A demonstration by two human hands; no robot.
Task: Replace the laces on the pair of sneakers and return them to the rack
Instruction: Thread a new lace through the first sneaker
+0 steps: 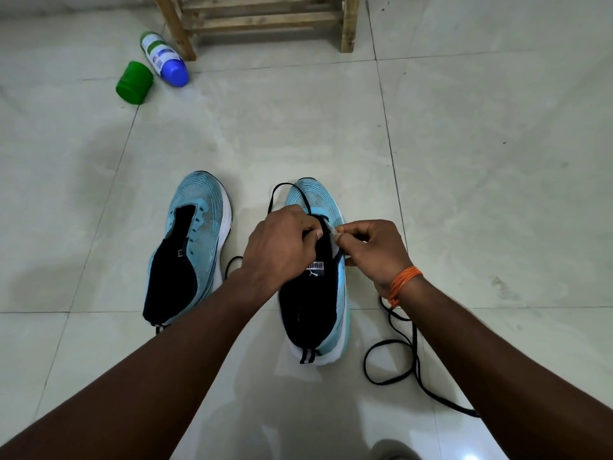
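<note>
Pale tiled floor (464,127) fills the view. Wooden rack (265,18) stands at 12 o'clock, only its lower slats and legs in sight. Two light-blue sneakers sit side by side near centre, toes toward 12. The unlaced sneaker (199,227) lies at 9 o'clock of centre, eyelets bare, dark tongue showing. The second sneaker (318,300) is just beside it at 6 o'clock, under both hands. Left hand (275,247): grip closed, fingers curled on the black lace (391,343) over the eyelet rows, a loop of lace arching out toward 12 over the toe. Right hand (374,250): grip a tight thumb-and-finger pinch on a pale tip at the shoe's eyelet edge, apparently the lace end. Slack lace trails on the floor at 4 o'clock, looping under the right forearm. Spray bottle (162,58) lies on its side at 11 o'clock, against the rack leg. Green cap (134,83) lies just beside it. Orange thread band (403,283) circles the right wrist.
</note>
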